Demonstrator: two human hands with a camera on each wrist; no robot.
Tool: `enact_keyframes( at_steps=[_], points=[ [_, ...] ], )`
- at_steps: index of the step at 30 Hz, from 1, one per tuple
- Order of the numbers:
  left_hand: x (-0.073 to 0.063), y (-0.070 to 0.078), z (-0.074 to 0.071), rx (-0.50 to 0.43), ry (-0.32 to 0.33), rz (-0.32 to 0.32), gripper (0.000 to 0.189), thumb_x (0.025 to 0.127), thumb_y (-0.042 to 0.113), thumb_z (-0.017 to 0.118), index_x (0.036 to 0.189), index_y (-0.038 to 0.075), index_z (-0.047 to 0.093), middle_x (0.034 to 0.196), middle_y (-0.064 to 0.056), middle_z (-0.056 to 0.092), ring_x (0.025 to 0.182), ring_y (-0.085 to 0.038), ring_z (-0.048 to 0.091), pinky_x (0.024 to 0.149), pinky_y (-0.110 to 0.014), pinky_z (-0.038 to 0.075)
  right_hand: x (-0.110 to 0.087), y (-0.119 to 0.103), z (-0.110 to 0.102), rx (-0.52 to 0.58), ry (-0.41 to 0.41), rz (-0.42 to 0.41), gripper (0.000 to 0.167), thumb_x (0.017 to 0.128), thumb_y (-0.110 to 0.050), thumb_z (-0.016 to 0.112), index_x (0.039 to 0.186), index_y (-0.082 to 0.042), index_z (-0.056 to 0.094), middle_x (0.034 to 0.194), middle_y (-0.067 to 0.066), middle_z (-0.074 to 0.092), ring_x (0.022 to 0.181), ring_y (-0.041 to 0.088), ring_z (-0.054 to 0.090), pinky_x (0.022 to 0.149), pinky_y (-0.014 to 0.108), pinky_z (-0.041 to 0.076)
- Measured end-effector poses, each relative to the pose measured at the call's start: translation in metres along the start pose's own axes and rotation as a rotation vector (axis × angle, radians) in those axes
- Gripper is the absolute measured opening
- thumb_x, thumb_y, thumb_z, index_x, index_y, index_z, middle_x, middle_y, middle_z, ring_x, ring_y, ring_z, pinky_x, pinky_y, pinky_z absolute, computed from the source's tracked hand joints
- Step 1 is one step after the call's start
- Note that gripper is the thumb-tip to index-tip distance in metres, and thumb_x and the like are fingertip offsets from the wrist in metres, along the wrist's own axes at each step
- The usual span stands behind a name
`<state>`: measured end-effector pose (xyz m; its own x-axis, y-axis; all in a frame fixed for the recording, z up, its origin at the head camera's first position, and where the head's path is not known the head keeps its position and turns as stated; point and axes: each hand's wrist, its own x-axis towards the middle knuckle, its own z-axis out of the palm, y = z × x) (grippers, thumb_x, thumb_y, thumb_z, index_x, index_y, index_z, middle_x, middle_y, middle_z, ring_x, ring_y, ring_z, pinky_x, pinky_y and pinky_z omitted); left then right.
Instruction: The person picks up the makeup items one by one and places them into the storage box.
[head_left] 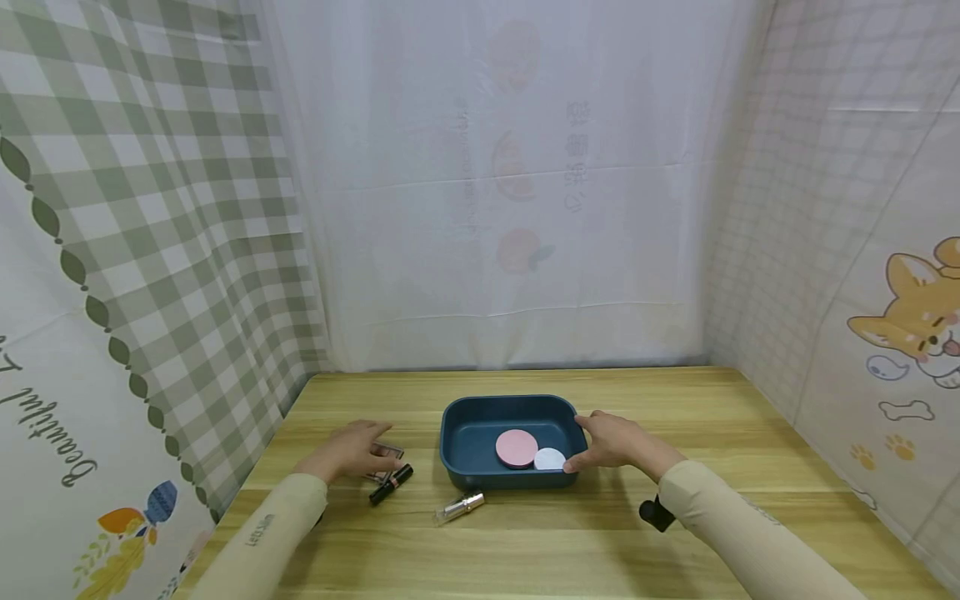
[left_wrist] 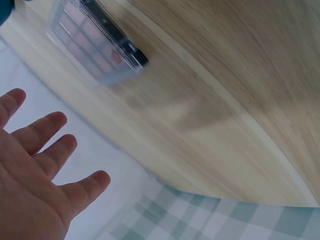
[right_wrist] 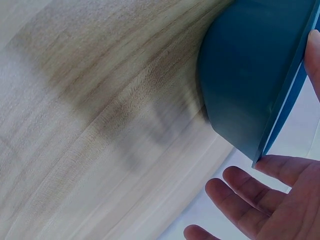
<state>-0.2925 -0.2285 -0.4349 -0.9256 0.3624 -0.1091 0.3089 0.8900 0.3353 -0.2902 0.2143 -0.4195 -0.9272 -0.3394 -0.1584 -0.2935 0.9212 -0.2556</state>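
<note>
My left hand (head_left: 352, 450) hovers, holding nothing, over a clear-lidded palette (left_wrist: 85, 42) with a grid of compartments. In the left wrist view its fingers are spread, apart from the palette. Beside the palette lies a black lipstick tube (head_left: 391, 485) with a pinkish band. My right hand (head_left: 611, 442) touches the right end of a dark blue tray (head_left: 480, 481), thumb at the near corner and index finger on the rim; the other fingers extend free. Inside the tray are a pink round disc (head_left: 517, 448) and a smaller white disc (head_left: 550, 459), side by side.
In front of the tray lies a clear and silver lipstick tube (head_left: 459, 508). A small black object (head_left: 657, 515) sits by the right sleeve, partly hidden. Cloth curtains (head_left: 495, 250) hang behind and on both sides of the wooden table (head_left: 525, 550).
</note>
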Motion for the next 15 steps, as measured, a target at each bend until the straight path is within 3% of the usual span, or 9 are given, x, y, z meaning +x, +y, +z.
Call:
enact_keyframes(
  at_steps=[7, 15],
  points=[
    [-0.003, -0.014, -0.004, 0.042, -0.004, -0.020, 0.080, 0.088, 0.047, 0.073, 0.148, 0.003, 0.045, 0.147, -0.026, 0.043, 0.136, -0.048, 0.036, 0.105, -0.072, 0.024, 0.000, 0.000, 0.000, 0.005, -0.002, -0.002, 0.103, 0.073, -0.060, 0.081, 0.144, 0.005, 0.047, 0.135, 0.028, 0.053, 0.119, 0.042, 0.056, 0.097, 0.058, 0.045],
    [-0.004, -0.023, -0.005, 0.054, -0.023, -0.050, 0.081, 0.079, 0.034, 0.084, 0.145, 0.003, 0.049, 0.145, -0.028, 0.043, 0.135, -0.051, 0.034, 0.105, -0.074, 0.020, -0.001, -0.001, -0.001, -0.004, -0.001, -0.006, 0.102, 0.073, -0.060, 0.081, 0.144, 0.005, 0.047, 0.136, 0.029, 0.052, 0.120, 0.043, 0.055, 0.097, 0.059, 0.045]
  ],
)
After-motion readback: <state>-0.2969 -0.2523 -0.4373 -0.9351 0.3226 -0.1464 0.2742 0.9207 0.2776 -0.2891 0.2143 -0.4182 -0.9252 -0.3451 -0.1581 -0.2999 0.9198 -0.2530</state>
